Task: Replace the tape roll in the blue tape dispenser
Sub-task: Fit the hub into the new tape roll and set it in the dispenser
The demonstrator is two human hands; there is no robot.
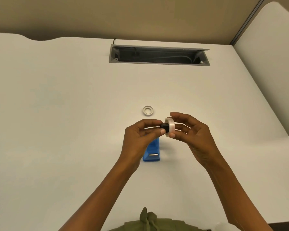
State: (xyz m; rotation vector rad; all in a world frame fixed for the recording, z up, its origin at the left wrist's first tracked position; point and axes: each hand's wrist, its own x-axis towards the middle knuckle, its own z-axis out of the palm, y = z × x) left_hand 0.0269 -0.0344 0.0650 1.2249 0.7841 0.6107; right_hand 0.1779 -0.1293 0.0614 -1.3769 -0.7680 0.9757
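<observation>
Tape roll (170,127), a fresh clear one, sits pinched on its outer rim between the thumb and fingers of the right hand (190,135), held in the air above the white tabletop (57,114). To its left, the left hand (138,137) closes thumb and fingers on a small black hub (164,127), whose end meets the roll's open centre; how far it has gone in cannot be told. The roll stands on edge, its hole facing left toward the hub, so its axis runs roughly left to right across the view. It looks light and rigid around its core, smooth and probably slick on the wound face; the rim grip seems the sound one, since fingers on the flat sides could block the hub. Below the hands lies the blue tape dispenser (151,151), partly hidden by the left hand, its long axis running toward and away from the person, with a metal piece (153,154) at the near end. Beyond the hands, a spent white ring (148,111) lies flat on the tabletop, well apart from the dispenser. Farther back, a grey cable tray (158,55) stands open.
</observation>
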